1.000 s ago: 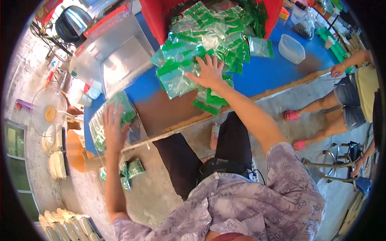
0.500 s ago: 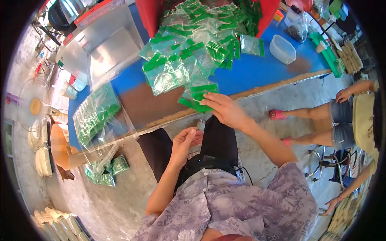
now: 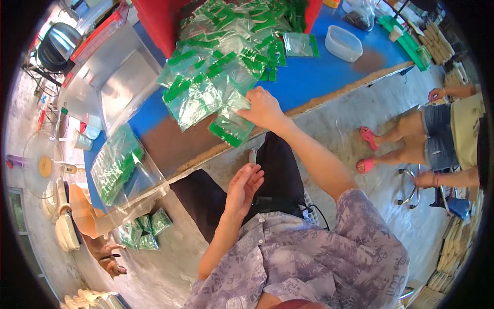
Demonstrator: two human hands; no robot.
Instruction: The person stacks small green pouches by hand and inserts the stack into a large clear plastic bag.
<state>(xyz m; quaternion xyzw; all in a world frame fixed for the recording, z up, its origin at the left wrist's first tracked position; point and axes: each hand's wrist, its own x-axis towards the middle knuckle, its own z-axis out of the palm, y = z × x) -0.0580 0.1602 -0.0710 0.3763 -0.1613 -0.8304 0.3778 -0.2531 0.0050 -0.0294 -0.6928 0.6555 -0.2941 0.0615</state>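
A large pile of small clear plastic packets with green strips (image 3: 198, 98) spreads over the blue table in front of me. My right hand (image 3: 263, 108) is at the near edge of this pile, its fingers bent and closed on a clear packet (image 3: 234, 105). A packet with a green strip (image 3: 225, 131) lies just below it, at the table edge. My left hand (image 3: 244, 188) is held above my lap, palm up, with fingers loosely curled and a little apart; I see nothing in it.
A big clear bag of green packets (image 3: 118, 165) hangs over the table's left edge. A red container (image 3: 162, 26) stands behind the pile, a clear plastic tub (image 3: 343, 44) to the right. Another person (image 3: 437, 134) stands at right. A brown animal (image 3: 105, 255) lies on the floor.
My right hand has moved up and left from the green packet at the table edge onto the pile's edge. My left hand's fingers have loosened. The other person has shifted, and the view has turned.
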